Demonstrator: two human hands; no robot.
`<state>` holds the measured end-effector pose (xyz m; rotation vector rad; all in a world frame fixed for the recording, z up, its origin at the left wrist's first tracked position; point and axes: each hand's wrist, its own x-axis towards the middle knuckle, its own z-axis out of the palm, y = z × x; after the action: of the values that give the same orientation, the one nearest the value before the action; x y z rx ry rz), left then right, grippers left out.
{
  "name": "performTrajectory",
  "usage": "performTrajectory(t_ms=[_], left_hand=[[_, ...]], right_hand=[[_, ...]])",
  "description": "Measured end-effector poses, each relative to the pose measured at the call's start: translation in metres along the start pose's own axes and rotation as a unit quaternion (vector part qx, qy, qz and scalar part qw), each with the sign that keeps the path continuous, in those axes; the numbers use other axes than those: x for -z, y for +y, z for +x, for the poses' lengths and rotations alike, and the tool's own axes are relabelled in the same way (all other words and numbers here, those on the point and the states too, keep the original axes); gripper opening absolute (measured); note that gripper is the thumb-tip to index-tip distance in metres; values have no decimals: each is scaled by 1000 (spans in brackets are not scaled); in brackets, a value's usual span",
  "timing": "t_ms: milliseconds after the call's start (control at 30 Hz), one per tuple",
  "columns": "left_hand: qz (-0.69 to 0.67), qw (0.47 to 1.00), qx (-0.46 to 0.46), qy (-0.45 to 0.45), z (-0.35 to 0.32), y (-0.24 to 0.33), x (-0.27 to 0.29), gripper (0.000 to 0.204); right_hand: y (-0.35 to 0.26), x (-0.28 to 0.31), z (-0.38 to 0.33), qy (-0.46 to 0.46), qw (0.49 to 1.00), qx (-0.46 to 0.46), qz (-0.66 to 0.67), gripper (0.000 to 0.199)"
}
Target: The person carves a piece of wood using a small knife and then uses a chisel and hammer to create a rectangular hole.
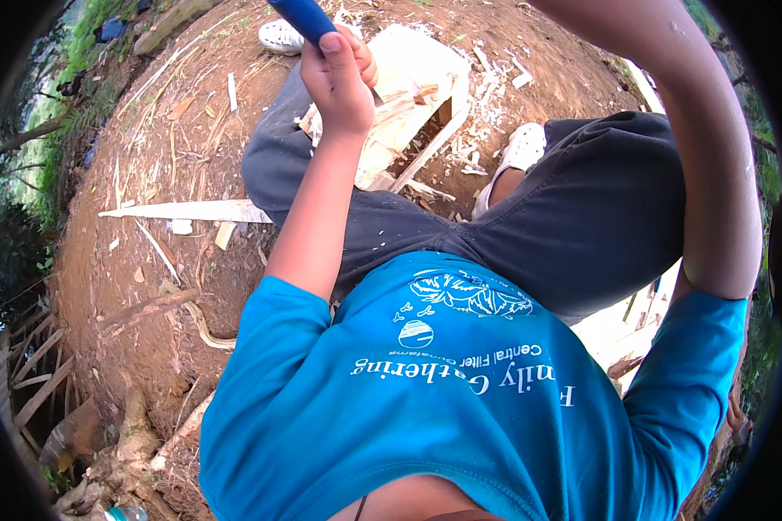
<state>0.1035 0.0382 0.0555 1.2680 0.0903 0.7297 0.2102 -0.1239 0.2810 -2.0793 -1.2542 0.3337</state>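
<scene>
My left hand (342, 85) is closed around a thick blue rod (302, 16), like a tool handle, with the thumb laid along its side. The rod runs out of the head view at the top edge, so its far end is hidden. Just beyond this hand, between my legs, a pale piece of cut wood (408, 54) lies with a rough, hollowed lower side and split edges. My right arm (717, 156) is raised and bent, reaching past the top edge. The right hand itself is out of sight.
Wood shavings (487, 97) litter the brown dirt ground. A long pointed wood strip (191, 210) lies at my left knee. White clogs (525, 146) are on my feet. A broken stick (148, 313) and tree roots (135, 434) lie to the left, with greenery beyond.
</scene>
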Motion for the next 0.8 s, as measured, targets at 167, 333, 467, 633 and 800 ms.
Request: performTrajectory(t_ms=[167, 333, 467, 633, 800], left_hand=[[3, 1000, 22, 17, -8, -12, 6, 55], [-3, 999, 42, 11, -3, -11, 1, 52], [-20, 999, 40, 28, -1, -3, -5, 53], [-73, 996, 59, 4, 13, 9, -26, 33], [7, 996, 78, -37, 13, -13, -22, 31]], right_hand=[[-14, -4, -4, -1, 995, -43, -86, 31], [7, 28, -5, -107, 994, -23, 25, 35], [18, 29, -10, -77, 996, 40, 35, 40], [32, 39, -10, -21, 998, 47, -35, 45], [46, 43, -26, 81, 989, 92, -83, 53]])
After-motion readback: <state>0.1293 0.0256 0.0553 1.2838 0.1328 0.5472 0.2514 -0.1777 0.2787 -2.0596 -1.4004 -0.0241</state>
